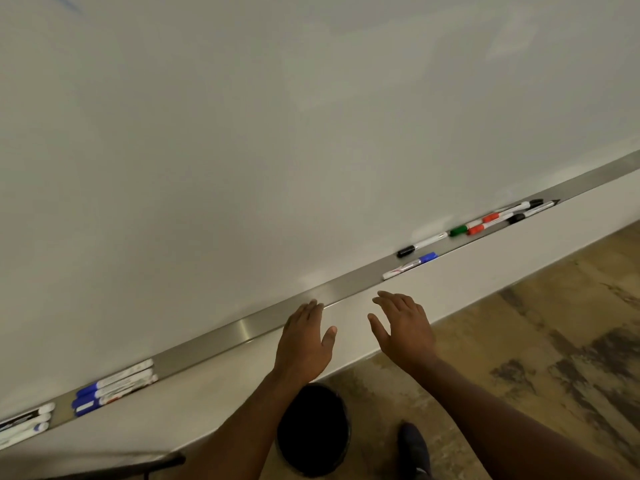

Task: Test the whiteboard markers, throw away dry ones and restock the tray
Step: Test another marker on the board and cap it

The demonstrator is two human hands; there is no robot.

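A long metal marker tray runs along the foot of the whiteboard. Both my hands are empty with fingers spread. My left hand reaches to the tray's front edge, fingertips at the metal. My right hand hovers just right of it, below the ledge. A blue-capped marker and a black-capped marker lie in the tray to the right. Further right lie green, red and black markers. Three blue-capped markers lie at the left, with more markers at the far left.
A round black bin stands on the mottled floor right under my left forearm. My dark shoe is beside it. A faint blue stroke shows at the board's top left. A dark edge juts in at bottom left.
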